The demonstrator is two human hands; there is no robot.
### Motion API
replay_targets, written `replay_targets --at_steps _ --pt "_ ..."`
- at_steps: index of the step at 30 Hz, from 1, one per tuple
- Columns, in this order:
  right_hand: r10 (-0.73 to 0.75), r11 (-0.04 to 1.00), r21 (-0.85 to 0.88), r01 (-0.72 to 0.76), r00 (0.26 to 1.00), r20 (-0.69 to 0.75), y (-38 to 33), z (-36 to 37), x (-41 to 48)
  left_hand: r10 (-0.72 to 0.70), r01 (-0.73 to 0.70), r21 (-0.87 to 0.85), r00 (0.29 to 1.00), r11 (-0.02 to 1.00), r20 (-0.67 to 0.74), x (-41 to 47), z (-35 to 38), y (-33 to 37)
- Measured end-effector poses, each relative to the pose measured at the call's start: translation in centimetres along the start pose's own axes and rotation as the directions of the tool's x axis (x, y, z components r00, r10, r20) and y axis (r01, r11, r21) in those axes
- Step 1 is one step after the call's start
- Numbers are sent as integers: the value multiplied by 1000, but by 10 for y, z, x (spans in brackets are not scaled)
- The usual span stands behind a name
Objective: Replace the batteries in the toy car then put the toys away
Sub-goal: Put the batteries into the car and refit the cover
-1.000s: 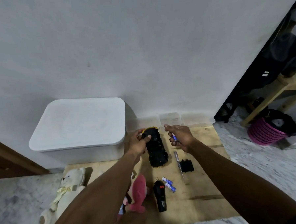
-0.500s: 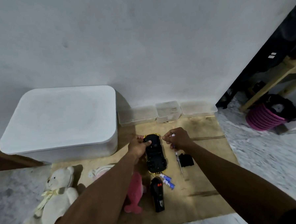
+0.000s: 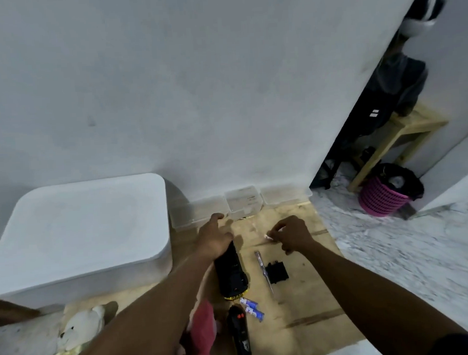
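Left hand [image 3: 214, 239] holds toy car [image 3: 231, 273]; right hand [image 3: 293, 235] pinches battery [image 3: 268, 237].

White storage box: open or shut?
Shut. The lid lies flat across the whole box, with no gap showing.

- The black toy car [image 3: 231, 272] lay underside up on the wooden board [image 3: 309, 295], yellow trim nearest.
- Two blue-and-white batteries [image 3: 252, 309] lay side by side just beside that end.
- A third battery [image 3: 268, 237], pale tip showing, sat pinched in the right hand [image 3: 293, 235].
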State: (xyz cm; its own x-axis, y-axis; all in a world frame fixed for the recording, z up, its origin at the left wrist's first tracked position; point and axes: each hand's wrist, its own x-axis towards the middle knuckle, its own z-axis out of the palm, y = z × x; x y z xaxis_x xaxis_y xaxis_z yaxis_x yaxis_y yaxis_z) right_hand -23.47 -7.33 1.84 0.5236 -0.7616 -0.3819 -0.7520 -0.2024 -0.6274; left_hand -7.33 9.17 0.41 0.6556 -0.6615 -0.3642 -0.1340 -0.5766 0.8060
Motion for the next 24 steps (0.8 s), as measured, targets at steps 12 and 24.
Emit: replay_targets --at_steps 12,24 --pt "-248 896 -415 157 953 -175 44 -74 110 187 -220 395 975 892 121 88 59 94" --pt "-469 471 -805 361 875 118 68 -80 204 269 -430 760 902 487 337 165 133 113"
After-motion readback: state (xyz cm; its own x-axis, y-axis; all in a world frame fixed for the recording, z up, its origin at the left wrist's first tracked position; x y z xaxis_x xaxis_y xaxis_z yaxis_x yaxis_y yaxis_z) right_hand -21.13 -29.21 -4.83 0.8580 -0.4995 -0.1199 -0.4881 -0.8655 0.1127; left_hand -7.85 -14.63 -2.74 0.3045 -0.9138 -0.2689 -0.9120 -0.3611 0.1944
